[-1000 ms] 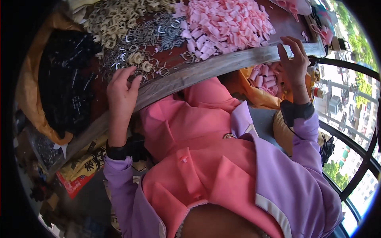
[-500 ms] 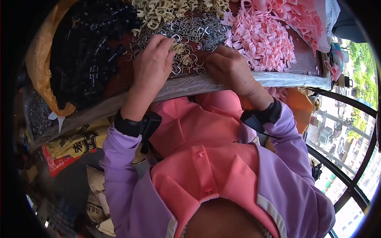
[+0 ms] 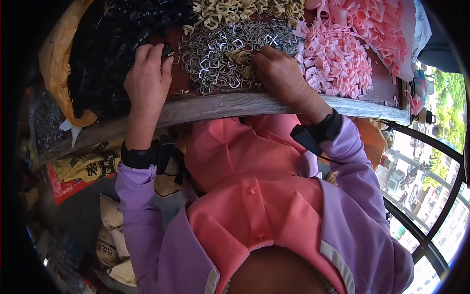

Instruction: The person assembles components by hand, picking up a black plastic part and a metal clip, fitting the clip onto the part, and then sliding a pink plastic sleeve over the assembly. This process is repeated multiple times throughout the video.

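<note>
At the edge of a heap of black plastic parts (image 3: 105, 63), my left hand (image 3: 149, 78) is closed, its thumb and fingertips pinching a small black plastic part (image 3: 167, 50). My right hand (image 3: 281, 76) hovers low over the pile of bent metal wire hooks (image 3: 215, 61), fingers curled together. Whatever sits in its fingertips is hidden behind the hand. A few beige plastic clips (image 3: 238, 56) lie on the hooks just left of it. Small pink cut pieces (image 3: 338, 63) are heaped to its right.
More beige clips (image 3: 220, 12) are piled at the back, and pink curled strips (image 3: 377, 24) at the back right. An orange-brown sack (image 3: 56, 63) borders the black heap. The tabletop's front edge (image 3: 220, 104) runs before my lap. Bags (image 3: 88, 169) lie below at left.
My left hand has moved left from the hooks to the black heap and now pinches a black part. The right hand stays over the hooks, shifted slightly. The view has shifted a little.
</note>
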`<state>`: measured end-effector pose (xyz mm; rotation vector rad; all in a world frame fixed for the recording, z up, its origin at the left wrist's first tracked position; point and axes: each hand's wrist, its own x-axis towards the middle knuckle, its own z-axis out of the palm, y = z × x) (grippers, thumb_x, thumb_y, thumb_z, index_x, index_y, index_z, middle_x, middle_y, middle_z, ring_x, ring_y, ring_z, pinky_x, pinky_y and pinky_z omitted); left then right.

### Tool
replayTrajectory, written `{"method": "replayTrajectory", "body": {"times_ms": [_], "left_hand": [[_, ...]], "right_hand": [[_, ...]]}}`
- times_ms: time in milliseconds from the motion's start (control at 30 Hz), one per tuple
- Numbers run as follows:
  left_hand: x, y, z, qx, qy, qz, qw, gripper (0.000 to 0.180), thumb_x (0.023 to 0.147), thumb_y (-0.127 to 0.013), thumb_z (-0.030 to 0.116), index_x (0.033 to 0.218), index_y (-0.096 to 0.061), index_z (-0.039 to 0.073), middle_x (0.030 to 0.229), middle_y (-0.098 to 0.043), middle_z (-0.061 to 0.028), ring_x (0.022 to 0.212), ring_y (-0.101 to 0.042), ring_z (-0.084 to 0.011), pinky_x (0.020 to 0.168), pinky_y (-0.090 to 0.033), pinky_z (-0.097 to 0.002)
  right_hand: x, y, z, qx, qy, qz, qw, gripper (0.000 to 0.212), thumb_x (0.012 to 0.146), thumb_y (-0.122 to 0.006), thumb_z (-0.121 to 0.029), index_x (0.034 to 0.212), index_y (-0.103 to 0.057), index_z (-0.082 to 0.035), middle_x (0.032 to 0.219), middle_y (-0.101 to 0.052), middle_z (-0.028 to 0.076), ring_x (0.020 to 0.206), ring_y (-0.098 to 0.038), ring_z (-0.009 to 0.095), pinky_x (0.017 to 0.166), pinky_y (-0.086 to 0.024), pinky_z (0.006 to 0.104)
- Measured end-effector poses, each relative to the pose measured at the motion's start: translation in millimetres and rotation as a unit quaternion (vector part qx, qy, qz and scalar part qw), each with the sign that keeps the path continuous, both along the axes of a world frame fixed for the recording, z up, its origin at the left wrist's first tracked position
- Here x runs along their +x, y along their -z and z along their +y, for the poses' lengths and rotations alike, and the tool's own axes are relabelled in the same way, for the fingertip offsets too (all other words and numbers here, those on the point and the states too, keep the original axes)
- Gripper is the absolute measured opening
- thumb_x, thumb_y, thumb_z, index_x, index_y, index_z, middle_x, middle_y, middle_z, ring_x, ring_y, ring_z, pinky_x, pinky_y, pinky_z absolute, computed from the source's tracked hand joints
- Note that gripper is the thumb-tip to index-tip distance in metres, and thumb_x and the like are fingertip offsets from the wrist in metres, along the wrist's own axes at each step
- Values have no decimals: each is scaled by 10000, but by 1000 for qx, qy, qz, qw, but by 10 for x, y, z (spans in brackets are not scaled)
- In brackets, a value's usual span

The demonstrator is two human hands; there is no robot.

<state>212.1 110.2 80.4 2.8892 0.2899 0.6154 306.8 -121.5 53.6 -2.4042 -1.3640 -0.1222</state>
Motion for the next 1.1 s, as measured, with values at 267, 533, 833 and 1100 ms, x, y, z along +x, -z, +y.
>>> {"method": "replayTrajectory", "body": {"times_ms": [267, 533, 833, 1100], "left_hand": [[-7, 22, 189, 92, -14, 102, 990, 161, 701, -575, 127, 841, -529, 63, 830, -514, -74, 722, -552, -258, 599, -467, -341], [-22, -92, 166, -32, 77, 66, 994, 200, 710, -552, 66, 908, -528, 50, 819, -532, -94, 713, -548, -267, 584, -448, -334], [9, -287, -241, -337, 307, 134, 880, 238, 773, -499, 35, 1009, -525, 28, 849, -542, -61, 754, -534, -131, 623, -447, -237], [0, -18, -830, -817, 57, 14, 574, 231, 829, -476, 151, 1031, -506, 43, 898, -524, -23, 777, -519, -102, 643, -492, -241]], "right_hand": [[19, 12, 1, 1, -26, -1, 1000, 86, 689, -524, -85, 741, -472, -40, 702, -467, 110, 622, -520, 295, 554, -433, 374], [37, -97, -99, 118, 2, 116, 986, 103, 712, -554, -94, 776, -519, -21, 700, -498, 106, 591, -518, 251, 536, -419, 324], [-205, -441, -41, 249, -44, 342, 905, 114, 759, -565, -103, 782, -502, -11, 668, -447, -1, 588, -421, 69, 526, -357, 201], [-334, -323, 30, 301, -30, 367, 880, 108, 777, -548, -104, 779, -496, -10, 701, -449, -4, 660, -426, 62, 580, -355, 188]]}}
